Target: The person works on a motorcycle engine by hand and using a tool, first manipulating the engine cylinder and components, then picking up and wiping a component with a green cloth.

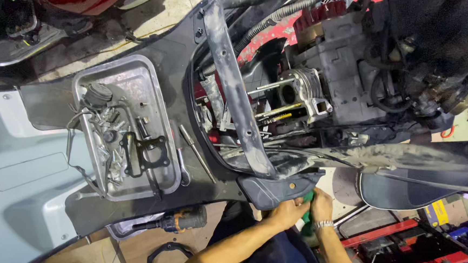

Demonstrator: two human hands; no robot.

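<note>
Both hands closed together on a small crumpled green cloth (307,205), at the lower edge of the dark grey plastic scooter panel (279,186). Left hand (289,212) curled around the cloth from the left side, fingers folded in, grip narrow and full of fabric. Right hand (321,205) pressing on the same cloth from the right, a silver metal wristwatch (323,224) on its wrist; fingers bent, touching the cloth and the panel edge. Cloth mostly hidden between the palms, only a green strip visible.

Possible trouble from here: cloth catching on the sharp corner of the panel and tearing, or a hand slipping off the dusty plastic toward the exposed grey metal engine cylinder (301,89) and its long studs just above. Also a knock of an elbow against the black and orange cordless drill (177,220) lying near the lower edge of the floor panel, or against the shallow dented metal tray (140,74) of bolts and a black gasket, with small parts scattering.

Both forearms coming up from the bottom of the view, converging, wrists close, left forearm slanted, right one steeper. Hands side by side, knuckles up.
</note>
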